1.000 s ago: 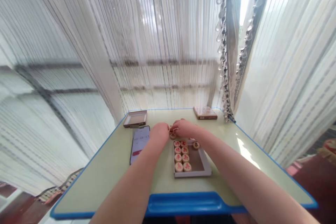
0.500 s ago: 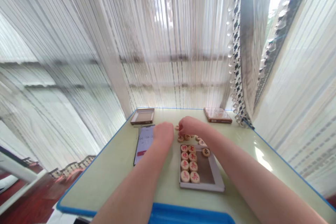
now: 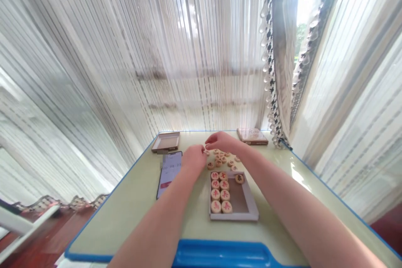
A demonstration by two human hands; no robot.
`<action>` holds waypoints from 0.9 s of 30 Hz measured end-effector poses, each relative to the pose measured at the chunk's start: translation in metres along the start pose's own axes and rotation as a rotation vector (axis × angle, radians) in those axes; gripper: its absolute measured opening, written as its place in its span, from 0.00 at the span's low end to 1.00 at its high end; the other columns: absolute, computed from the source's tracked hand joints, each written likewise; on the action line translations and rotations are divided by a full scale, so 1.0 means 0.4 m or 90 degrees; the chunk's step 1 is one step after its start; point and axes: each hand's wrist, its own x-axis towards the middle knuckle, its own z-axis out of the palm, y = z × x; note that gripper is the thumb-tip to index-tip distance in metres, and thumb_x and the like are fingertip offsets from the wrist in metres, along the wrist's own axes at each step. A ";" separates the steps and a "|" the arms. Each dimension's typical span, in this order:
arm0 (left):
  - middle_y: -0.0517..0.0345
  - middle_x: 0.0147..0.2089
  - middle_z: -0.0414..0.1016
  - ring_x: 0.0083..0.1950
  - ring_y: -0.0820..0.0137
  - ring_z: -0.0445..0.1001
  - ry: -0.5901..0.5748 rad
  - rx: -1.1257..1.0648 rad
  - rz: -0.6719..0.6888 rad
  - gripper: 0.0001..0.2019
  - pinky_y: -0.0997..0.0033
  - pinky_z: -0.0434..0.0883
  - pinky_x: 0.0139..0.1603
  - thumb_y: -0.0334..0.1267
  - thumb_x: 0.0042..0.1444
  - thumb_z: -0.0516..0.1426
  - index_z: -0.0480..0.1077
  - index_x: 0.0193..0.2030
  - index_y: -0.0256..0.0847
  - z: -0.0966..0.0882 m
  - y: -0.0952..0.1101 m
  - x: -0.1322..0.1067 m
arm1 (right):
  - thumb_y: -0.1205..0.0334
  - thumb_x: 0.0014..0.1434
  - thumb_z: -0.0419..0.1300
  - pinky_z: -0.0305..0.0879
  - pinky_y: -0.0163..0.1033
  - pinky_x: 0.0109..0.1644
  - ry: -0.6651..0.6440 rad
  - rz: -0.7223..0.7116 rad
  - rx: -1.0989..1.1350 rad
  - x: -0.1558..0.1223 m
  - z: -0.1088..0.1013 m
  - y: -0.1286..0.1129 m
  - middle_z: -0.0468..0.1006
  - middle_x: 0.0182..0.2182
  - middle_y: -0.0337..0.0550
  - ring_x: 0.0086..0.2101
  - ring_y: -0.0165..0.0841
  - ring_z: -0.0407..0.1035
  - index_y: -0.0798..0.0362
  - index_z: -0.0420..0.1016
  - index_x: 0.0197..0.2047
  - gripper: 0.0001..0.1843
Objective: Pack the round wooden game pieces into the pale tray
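Observation:
My left hand is closed, its fingertips pinching a small pale Chinese chess piece. My right hand hovers just over that piece, with its curved fingers and thumb apart. Under and beside the right hand, several round wooden chess pieces lie loose on the table. Nearer to me sits a shallow open box. Two columns of red-marked pieces fill its left side, and one dark-marked piece rests at its top right.
A phone showing a timer lies left of my left hand. At the table's far left is an open box lid; a flat patterned box lies far right. The green table has a blue edge, with curtains behind.
My right hand has lifted off the loose pieces and moved left toward my left hand, uncovering more of them. A piece now shows at the left fingertips. The view has shifted slightly.

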 end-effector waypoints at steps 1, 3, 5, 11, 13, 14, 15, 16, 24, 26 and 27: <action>0.53 0.38 0.77 0.38 0.65 0.74 0.037 -0.048 0.027 0.11 0.68 0.69 0.37 0.36 0.52 0.52 0.73 0.38 0.42 -0.003 0.003 0.000 | 0.58 0.44 0.66 0.58 0.31 0.24 0.027 0.015 0.050 -0.011 -0.007 -0.005 0.77 0.33 0.44 0.26 0.26 0.66 0.54 0.77 0.34 0.13; 0.55 0.39 0.77 0.32 0.70 0.73 0.106 -0.146 0.099 0.12 0.71 0.69 0.37 0.37 0.52 0.53 0.71 0.43 0.42 -0.011 0.014 -0.005 | 0.56 0.43 0.66 0.56 0.30 0.23 0.073 0.034 0.137 -0.043 -0.019 -0.013 0.77 0.31 0.44 0.24 0.26 0.65 0.55 0.76 0.33 0.15; 0.57 0.40 0.76 0.27 0.74 0.70 0.153 -0.226 0.177 0.15 0.73 0.69 0.35 0.38 0.51 0.55 0.69 0.47 0.41 -0.022 0.032 -0.016 | 0.55 0.43 0.66 0.56 0.30 0.23 0.122 0.034 0.216 -0.089 -0.024 -0.020 0.77 0.31 0.44 0.26 0.26 0.66 0.55 0.75 0.34 0.15; 0.57 0.38 0.76 0.27 0.76 0.67 0.143 -0.320 0.339 0.12 0.74 0.68 0.34 0.40 0.54 0.54 0.71 0.44 0.42 -0.042 0.093 -0.062 | 0.54 0.46 0.62 0.65 0.35 0.34 0.296 -0.010 0.320 -0.244 0.001 0.010 0.79 0.35 0.45 0.33 0.32 0.70 0.54 0.76 0.39 0.17; 0.57 0.40 0.76 0.30 0.76 0.69 0.092 -0.331 0.364 0.12 0.74 0.69 0.37 0.40 0.55 0.54 0.71 0.44 0.42 -0.039 0.107 -0.073 | 0.53 0.48 0.61 0.66 0.38 0.38 0.352 -0.066 0.277 -0.275 0.013 0.045 0.79 0.36 0.46 0.35 0.33 0.70 0.54 0.76 0.41 0.18; 0.58 0.40 0.76 0.31 0.75 0.70 0.059 -0.332 0.370 0.11 0.74 0.69 0.37 0.40 0.55 0.53 0.71 0.44 0.42 -0.036 0.111 -0.077 | 0.52 0.49 0.60 0.66 0.39 0.40 0.360 -0.080 0.266 -0.286 0.018 0.063 0.79 0.36 0.46 0.35 0.34 0.71 0.54 0.76 0.41 0.18; 0.58 0.39 0.76 0.32 0.75 0.70 0.025 -0.329 0.372 0.11 0.74 0.69 0.38 0.40 0.56 0.53 0.71 0.43 0.42 -0.034 0.113 -0.079 | 0.52 0.49 0.60 0.66 0.40 0.41 0.351 -0.090 0.277 -0.294 0.021 0.079 0.79 0.36 0.46 0.36 0.34 0.71 0.54 0.76 0.41 0.19; 0.59 0.37 0.76 0.32 0.75 0.71 -0.005 -0.326 0.371 0.10 0.74 0.69 0.38 0.40 0.56 0.53 0.71 0.41 0.42 -0.031 0.114 -0.079 | 0.52 0.49 0.61 0.66 0.41 0.42 0.339 -0.090 0.301 -0.299 0.023 0.093 0.79 0.36 0.46 0.36 0.35 0.71 0.54 0.76 0.41 0.19; 0.59 0.38 0.76 0.29 0.76 0.69 -0.005 -0.309 0.352 0.13 0.75 0.68 0.35 0.39 0.52 0.55 0.70 0.44 0.41 -0.030 0.107 -0.078 | 0.53 0.43 0.65 0.65 0.38 0.38 0.321 -0.038 0.395 -0.295 0.025 0.099 0.79 0.32 0.44 0.34 0.33 0.71 0.55 0.75 0.36 0.18; 0.59 0.39 0.76 0.31 0.75 0.70 0.015 -0.274 0.365 0.12 0.74 0.68 0.37 0.40 0.51 0.55 0.71 0.43 0.42 -0.030 0.115 -0.087 | 0.53 0.41 0.65 0.64 0.37 0.36 0.321 -0.028 0.409 -0.292 0.023 0.100 0.79 0.31 0.44 0.32 0.32 0.71 0.56 0.74 0.34 0.18; 0.59 0.40 0.75 0.32 0.74 0.70 0.021 -0.260 0.367 0.13 0.73 0.68 0.38 0.41 0.51 0.55 0.71 0.43 0.42 -0.030 0.119 -0.092 | 0.53 0.41 0.65 0.63 0.37 0.35 0.315 -0.030 0.411 -0.292 0.021 0.102 0.79 0.31 0.44 0.31 0.32 0.70 0.56 0.74 0.33 0.18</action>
